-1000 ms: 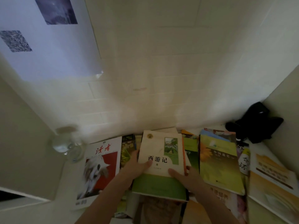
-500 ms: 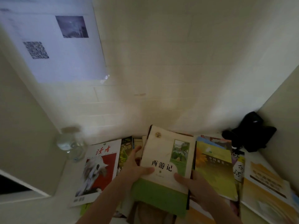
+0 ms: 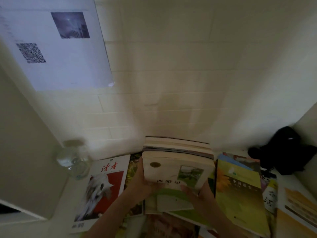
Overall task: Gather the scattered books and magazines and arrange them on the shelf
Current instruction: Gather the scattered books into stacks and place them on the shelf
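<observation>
While both hands grip a stack of books (image 3: 178,162), the left hand (image 3: 140,184) clasps its left edge, the right hand (image 3: 200,196) its lower right, above a magazine (image 3: 103,191) and books (image 3: 238,191) littering the desk (image 3: 56,227).

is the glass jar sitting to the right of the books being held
No, the glass jar stands at the far left by the wall, left of the red-and-white magazine and the stack of books that both hands hold.

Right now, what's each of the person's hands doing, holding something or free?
Left hand: grips the left edge of the stack of books, thumb on the top cover.
Right hand: grips the same stack at its lower right, thumb on the cover.
</observation>
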A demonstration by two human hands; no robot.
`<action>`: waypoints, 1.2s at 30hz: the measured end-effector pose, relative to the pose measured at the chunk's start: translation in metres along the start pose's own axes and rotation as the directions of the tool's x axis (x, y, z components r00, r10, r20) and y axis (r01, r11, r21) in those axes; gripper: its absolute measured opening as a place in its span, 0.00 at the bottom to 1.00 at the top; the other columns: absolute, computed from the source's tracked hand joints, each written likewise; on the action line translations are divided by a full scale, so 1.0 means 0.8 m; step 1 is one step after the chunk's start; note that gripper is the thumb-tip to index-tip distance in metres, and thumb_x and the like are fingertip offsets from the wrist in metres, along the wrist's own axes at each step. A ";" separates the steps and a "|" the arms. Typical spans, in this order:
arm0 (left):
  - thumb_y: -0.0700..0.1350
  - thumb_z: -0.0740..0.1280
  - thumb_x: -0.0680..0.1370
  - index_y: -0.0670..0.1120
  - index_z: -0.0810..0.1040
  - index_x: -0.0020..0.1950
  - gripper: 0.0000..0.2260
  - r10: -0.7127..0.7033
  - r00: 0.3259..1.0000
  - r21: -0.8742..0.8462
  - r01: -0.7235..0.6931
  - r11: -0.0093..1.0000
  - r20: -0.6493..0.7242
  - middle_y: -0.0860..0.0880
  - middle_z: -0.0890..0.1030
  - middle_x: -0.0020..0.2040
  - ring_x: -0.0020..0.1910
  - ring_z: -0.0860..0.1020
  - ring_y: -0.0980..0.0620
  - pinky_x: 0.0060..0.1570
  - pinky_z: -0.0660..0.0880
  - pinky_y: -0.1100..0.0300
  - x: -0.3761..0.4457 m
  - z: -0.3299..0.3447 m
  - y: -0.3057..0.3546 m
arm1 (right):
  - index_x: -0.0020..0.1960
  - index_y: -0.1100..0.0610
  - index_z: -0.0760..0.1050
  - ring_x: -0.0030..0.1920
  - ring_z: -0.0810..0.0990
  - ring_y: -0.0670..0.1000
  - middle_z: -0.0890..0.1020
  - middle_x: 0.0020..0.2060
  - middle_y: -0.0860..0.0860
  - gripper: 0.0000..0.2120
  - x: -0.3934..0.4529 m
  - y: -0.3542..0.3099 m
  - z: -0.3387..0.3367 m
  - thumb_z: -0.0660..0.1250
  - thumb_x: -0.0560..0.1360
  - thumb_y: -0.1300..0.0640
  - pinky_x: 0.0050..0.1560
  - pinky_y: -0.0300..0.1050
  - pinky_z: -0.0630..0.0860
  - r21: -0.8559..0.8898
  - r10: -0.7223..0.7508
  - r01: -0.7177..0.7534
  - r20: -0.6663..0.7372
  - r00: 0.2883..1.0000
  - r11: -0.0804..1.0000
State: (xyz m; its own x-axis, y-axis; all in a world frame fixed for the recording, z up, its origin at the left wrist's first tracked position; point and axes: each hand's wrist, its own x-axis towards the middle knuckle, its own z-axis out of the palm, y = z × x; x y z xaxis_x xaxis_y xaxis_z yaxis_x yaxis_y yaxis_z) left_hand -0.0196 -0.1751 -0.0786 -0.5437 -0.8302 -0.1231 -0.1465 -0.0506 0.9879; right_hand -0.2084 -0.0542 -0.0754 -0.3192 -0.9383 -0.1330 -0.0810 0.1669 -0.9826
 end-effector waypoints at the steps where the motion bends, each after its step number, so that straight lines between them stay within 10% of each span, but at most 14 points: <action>1: 0.41 0.81 0.62 0.38 0.64 0.69 0.41 0.001 1.000 -0.007 -0.001 1.000 -0.010 0.45 0.77 0.62 0.62 0.77 0.48 0.51 0.80 0.55 0.000 0.002 0.000 | 0.74 0.53 0.56 0.53 0.79 0.35 0.75 0.60 0.47 0.34 0.001 0.000 0.000 0.68 0.74 0.68 0.45 0.31 0.78 0.031 0.004 -0.004 -0.006 1.000 1.000; 8: 0.34 0.80 0.62 0.52 0.69 0.66 0.37 -0.004 0.963 -0.132 -0.032 0.991 -0.269 0.49 0.79 0.59 0.57 0.79 0.49 0.43 0.81 0.59 -0.016 0.023 0.001 | 0.65 0.32 0.58 0.57 0.78 0.39 0.77 0.60 0.39 0.32 0.000 -0.004 0.013 0.68 0.75 0.61 0.53 0.40 0.79 0.015 -0.057 0.059 -0.104 0.993 0.998; 16: 0.36 0.79 0.63 0.50 0.71 0.70 0.37 0.163 0.884 -0.164 -0.257 0.952 -0.439 0.47 0.82 0.58 0.55 0.82 0.45 0.45 0.82 0.47 -0.096 -0.036 0.116 | 0.63 0.41 0.67 0.52 0.83 0.44 0.82 0.52 0.38 0.25 -0.032 -0.137 0.053 0.70 0.73 0.62 0.45 0.39 0.81 0.075 -0.276 0.279 -0.052 0.960 0.957; 29: 0.49 0.83 0.59 0.63 0.73 0.65 0.37 0.509 0.348 0.375 -0.384 0.844 -0.788 0.53 0.83 0.56 0.51 0.83 0.55 0.44 0.81 0.59 -0.423 -0.220 0.321 | 0.66 0.43 0.69 0.51 0.84 0.52 0.84 0.54 0.47 0.30 -0.170 -0.373 0.299 0.75 0.68 0.51 0.46 0.52 0.83 0.417 -0.579 0.419 0.409 0.705 0.806; 36: 0.44 0.75 0.66 0.48 0.76 0.62 0.25 0.677 0.179 0.587 -0.374 0.718 -0.714 0.52 0.84 0.51 0.49 0.83 0.53 0.41 0.81 0.62 -0.503 -0.292 0.487 | 0.68 0.43 0.67 0.55 0.81 0.42 0.81 0.57 0.41 0.27 -0.200 -0.569 0.368 0.72 0.73 0.55 0.49 0.40 0.80 0.515 -0.822 0.640 0.362 0.440 0.570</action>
State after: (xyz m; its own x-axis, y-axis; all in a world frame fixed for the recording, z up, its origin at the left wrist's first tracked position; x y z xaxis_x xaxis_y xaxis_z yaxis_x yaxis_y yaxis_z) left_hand 0.3352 0.0099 0.3782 0.3940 -0.5789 0.7139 -0.3868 0.6001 0.7002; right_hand 0.1574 -0.0695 0.3551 0.2677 -0.6597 0.7022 0.2357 -0.6618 -0.7116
